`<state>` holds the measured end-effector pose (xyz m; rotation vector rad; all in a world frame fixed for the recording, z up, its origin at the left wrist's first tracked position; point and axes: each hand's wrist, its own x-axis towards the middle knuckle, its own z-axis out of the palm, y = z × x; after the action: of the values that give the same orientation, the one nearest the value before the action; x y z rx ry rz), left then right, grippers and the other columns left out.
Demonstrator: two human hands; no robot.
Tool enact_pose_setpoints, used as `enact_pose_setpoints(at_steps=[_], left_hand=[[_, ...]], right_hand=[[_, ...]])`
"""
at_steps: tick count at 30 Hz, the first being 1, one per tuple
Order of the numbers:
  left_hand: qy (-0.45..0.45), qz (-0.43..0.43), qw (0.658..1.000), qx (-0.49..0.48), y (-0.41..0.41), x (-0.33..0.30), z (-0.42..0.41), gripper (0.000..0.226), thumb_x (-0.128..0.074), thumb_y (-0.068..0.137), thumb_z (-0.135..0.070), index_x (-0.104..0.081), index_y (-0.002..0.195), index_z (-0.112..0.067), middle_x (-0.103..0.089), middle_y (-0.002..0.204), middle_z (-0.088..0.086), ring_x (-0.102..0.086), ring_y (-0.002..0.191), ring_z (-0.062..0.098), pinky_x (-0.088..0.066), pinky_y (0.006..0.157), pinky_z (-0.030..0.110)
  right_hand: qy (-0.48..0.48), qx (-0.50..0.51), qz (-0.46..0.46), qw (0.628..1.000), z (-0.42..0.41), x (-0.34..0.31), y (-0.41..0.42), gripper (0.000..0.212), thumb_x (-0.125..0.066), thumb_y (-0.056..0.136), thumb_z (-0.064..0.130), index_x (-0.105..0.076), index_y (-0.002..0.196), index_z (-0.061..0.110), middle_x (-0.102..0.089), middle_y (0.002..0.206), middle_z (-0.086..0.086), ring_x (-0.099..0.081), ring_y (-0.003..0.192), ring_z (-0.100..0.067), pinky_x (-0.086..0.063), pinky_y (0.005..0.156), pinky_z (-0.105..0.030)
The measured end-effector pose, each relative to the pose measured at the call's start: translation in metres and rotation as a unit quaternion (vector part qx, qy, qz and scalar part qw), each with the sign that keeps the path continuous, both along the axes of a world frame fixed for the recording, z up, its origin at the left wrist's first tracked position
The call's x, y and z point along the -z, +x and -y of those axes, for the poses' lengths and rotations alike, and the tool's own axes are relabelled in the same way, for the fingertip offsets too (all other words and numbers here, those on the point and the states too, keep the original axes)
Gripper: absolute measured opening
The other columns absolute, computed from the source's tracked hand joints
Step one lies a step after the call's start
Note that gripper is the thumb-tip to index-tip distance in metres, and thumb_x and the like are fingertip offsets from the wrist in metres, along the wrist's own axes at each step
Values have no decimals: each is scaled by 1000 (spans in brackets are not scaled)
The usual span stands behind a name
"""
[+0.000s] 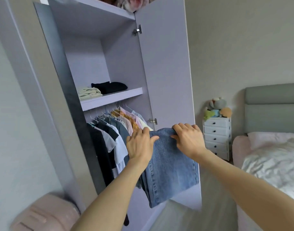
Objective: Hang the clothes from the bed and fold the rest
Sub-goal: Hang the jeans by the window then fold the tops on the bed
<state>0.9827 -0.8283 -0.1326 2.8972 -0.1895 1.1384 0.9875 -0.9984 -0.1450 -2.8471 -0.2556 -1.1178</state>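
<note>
We find no readable writing or brand on anything here. Our right hand (pixel 187 139) curls over the top fold of the blue jeans (pixel 169 165), fingers hooked over the upper edge and thumb pressed to the front, gripping them. Our left hand (pixel 139 145) holds the same fold at its left end, thumb laid across the denim and fingers wrapped behind. Both forearms reach up and forward, holding the jeans in front of the open wardrobe (pixel 119 52), where they hang folded below our hands. Just behind them, shirts on hangers (pixel 113 130) fill the rail. Above the rail, a shelf (pixel 113 98) carries folded clothes (pixel 103 89). The bed (pixel 273 157) lies at the right, near a white drawer chest (pixel 217 137).
</note>
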Motion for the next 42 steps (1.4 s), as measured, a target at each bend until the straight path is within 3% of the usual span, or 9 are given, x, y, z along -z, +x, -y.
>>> enact_pose_setpoints(at_steps=[4,9,13,17,23,27,31,36,42], left_hand=[[-92,51,994,-18,82,-20,-7,52,-46,87,-60,-54,113,-17,-58,112,1,-52,109,21,-35,88,33],[-233,111,964,73,167,-48,-17,51,-66,79,-49,-51,117,-18,-54,117,-2,-49,112,18,-38,94,32],[-360,44,919,158,211,-60,-32,88,-79,67,-43,-25,136,-35,-31,130,-20,-34,121,0,-30,99,25],[-437,55,883,159,251,-64,-55,85,-77,73,-31,-21,136,-38,-45,133,-9,-50,119,12,-40,99,32],[-381,236,889,93,299,-111,-96,71,-61,89,-25,-19,146,-24,-32,142,-13,-34,129,5,-25,99,14],[-280,321,905,12,318,-168,-150,65,-53,93,-27,-17,147,-18,-33,143,4,-37,120,14,-28,91,21],[-215,400,890,-50,332,-228,-215,64,-52,93,-28,-17,146,-17,-39,134,9,-45,113,26,-35,86,32],[-165,419,879,-156,353,-283,-285,65,-48,94,-33,-14,147,-17,-41,131,11,-53,104,37,-40,80,41],[-153,395,874,-239,392,-300,-357,67,-44,96,-34,-6,148,-16,-39,132,13,-52,106,37,-38,77,40]], right_hand=[[23,-47,39,998,-1,-23,95,21,-43,95,26,-55,107,15,-61,101,0,-54,97,-25,-30,81,-32],[69,-90,76,991,3,-61,200,20,-46,94,24,-58,104,12,-62,97,-2,-55,91,-27,-31,80,-35],[119,-115,90,982,-12,-90,267,21,-45,94,23,-58,105,10,-62,99,-4,-54,94,-28,-28,80,-35],[164,-163,103,967,-36,-102,315,17,-48,93,19,-58,99,8,-62,94,-6,-54,88,-29,-26,77,-35],[216,-255,137,932,-103,-153,368,11,-49,92,21,-54,91,11,-61,90,-8,-52,89,-32,-27,77,-36],[234,-313,188,901,-168,-204,400,12,-48,92,22,-53,93,11,-61,94,-9,-51,92,-32,-26,77,-36],[239,-371,252,861,-248,-266,431,12,-47,92,23,-52,93,12,-60,94,-9,-51,94,-31,-27,76,-36],[244,-391,266,847,-336,-319,467,16,-48,93,27,-51,96,12,-60,103,-8,-52,101,-31,-31,77,-38],[224,-434,230,842,-420,-338,517,18,-47,95,30,-51,99,12,-61,104,-6,-54,102,-29,-31,77,-36]])
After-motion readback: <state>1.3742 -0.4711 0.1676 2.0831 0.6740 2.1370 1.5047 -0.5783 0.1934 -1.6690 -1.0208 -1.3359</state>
